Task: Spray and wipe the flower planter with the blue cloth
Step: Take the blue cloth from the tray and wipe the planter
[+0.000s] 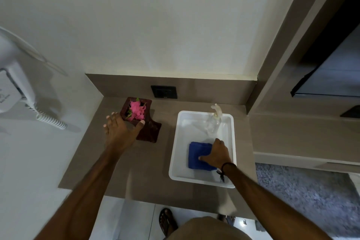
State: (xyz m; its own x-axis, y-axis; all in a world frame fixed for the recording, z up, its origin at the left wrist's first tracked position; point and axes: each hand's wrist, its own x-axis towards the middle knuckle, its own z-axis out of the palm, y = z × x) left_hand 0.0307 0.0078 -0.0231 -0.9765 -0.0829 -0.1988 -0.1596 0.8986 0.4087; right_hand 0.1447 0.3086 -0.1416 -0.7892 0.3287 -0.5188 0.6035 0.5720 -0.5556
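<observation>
Left hand (119, 132) spread over the flower planter (140, 121), centre-left of frame; it looks stiff, top-heavy, so I'd grip its narrow waist. Right hand (218, 155) presses flat on the soft blue cloth (198, 155) in the white tray (175, 154)

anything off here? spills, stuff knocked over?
Nothing stands out. The planter stands upright under the left hand; the spray bottle and folded blue cloth, under the right hand, sit in the white tray. No spill visible.
</observation>
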